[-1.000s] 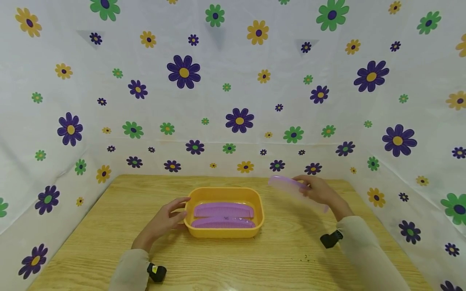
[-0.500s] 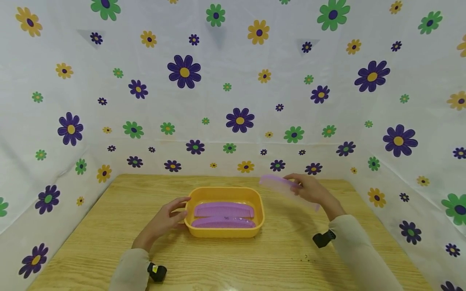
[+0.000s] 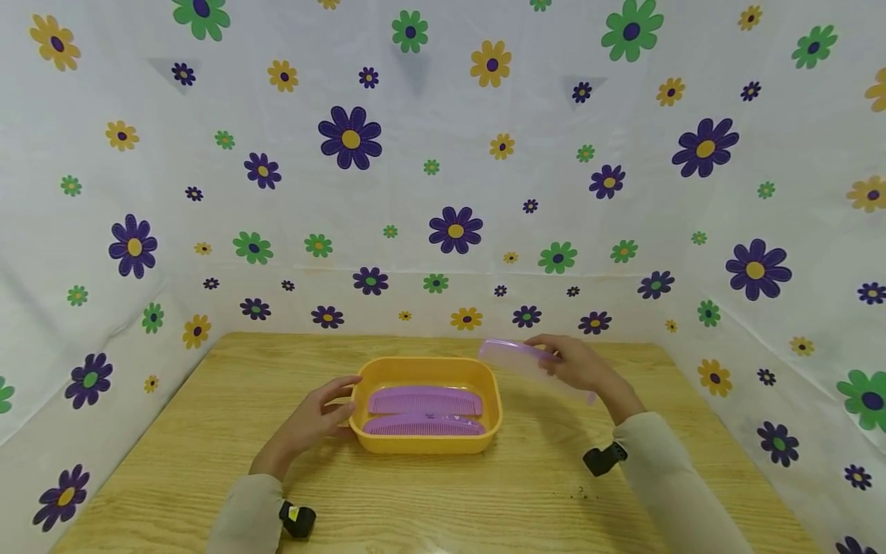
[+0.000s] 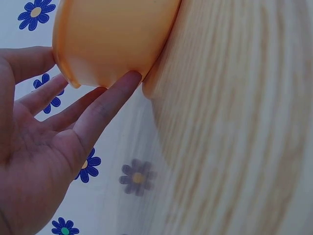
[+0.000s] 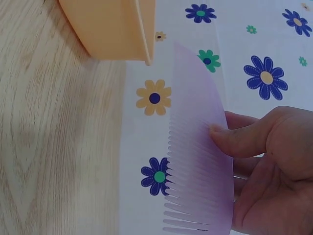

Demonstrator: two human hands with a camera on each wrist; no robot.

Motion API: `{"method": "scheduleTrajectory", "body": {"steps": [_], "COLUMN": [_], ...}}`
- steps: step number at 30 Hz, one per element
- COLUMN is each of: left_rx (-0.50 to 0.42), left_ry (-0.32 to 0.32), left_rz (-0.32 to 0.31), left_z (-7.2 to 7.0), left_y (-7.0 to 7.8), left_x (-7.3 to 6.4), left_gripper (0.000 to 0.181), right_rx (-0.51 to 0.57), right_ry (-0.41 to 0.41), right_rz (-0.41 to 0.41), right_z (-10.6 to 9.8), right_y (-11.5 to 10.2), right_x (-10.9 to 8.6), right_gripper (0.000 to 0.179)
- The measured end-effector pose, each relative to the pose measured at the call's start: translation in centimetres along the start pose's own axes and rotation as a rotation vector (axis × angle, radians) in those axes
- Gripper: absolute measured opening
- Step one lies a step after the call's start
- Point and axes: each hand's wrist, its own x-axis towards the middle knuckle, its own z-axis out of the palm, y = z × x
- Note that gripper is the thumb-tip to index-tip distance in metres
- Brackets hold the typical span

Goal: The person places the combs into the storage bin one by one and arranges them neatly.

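Note:
A lilac, half-see-through comb [image 3: 515,354] is pinched along its spine by my right hand [image 3: 581,365], thumb on one face and fingers behind. It hangs tilted over the table, its far end overlapping the right rim of a yellow plastic basin [image 3: 425,444] in the head view. In the right wrist view the comb [image 5: 200,156] has its teeth toward the table side. Two purple combs, a back one [image 3: 425,400] and a front one [image 3: 422,425], lie side by side inside the basin. My left hand [image 3: 314,415] touches the basin's left end from outside, fairly straight fingers [image 4: 107,105] against its wall.
The wood-grain table [image 3: 415,508] carries the basin near its middle. A few dark specks [image 3: 581,492] lie on it at the right. White flower-print cloth [image 3: 443,169] encloses the back and both sides. A black wrist camera [image 3: 604,459] sits on the right sleeve.
My right hand has moved left with the comb, bringing its far end to the basin's right rim. The left hand, the basin and the two combs inside have stayed put.

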Motion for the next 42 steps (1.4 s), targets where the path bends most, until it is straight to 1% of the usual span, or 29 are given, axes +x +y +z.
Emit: {"method": "scheduleTrajectory", "body": {"steps": [7, 12, 20, 28, 35, 40, 42], "left_rx": [-0.003, -0.008, -0.007, -0.007, -0.011, -0.012, -0.014], "left_ry": [0.0, -0.001, 0.005, 0.001, -0.002, -0.006, -0.01], "left_rz": [0.002, -0.001, -0.003, -0.001, 0.006, 0.015, 0.015], "left_z": [0.0, 0.0, 0.0, 0.0, 0.0, 0.0, 0.0], "left_y": [-0.1, -0.1, -0.1, -0.1, -0.1, -0.1, 0.0], "left_x": [0.0, 0.0, 0.0, 0.0, -0.1, -0.1, -0.1], "left_gripper": [0.055, 0.056, 0.055, 0.056, 0.055, 0.055, 0.055], "right_rx": [-0.011, 0.012, 0.01, 0.021, 0.024, 0.019, 0.017], "right_ry": [-0.01, -0.022, -0.041, -0.052, -0.07, -0.078, -0.082], "right_rz": [-0.013, -0.034, -0.032, -0.068, -0.055, -0.072, -0.065], "right_z": [0.4, 0.9, 1.8, 2.8, 3.5, 4.0, 4.1], "right_y": [-1.0, -1.4, -2.5, -3.2, -4.0, -4.6, -4.8], "right_x": [0.3, 0.8, 1.3, 1.8, 2.1, 2.6, 2.8], "right_gripper": [0.041, 0.041, 0.038, 0.037, 0.037, 0.037, 0.038]}}
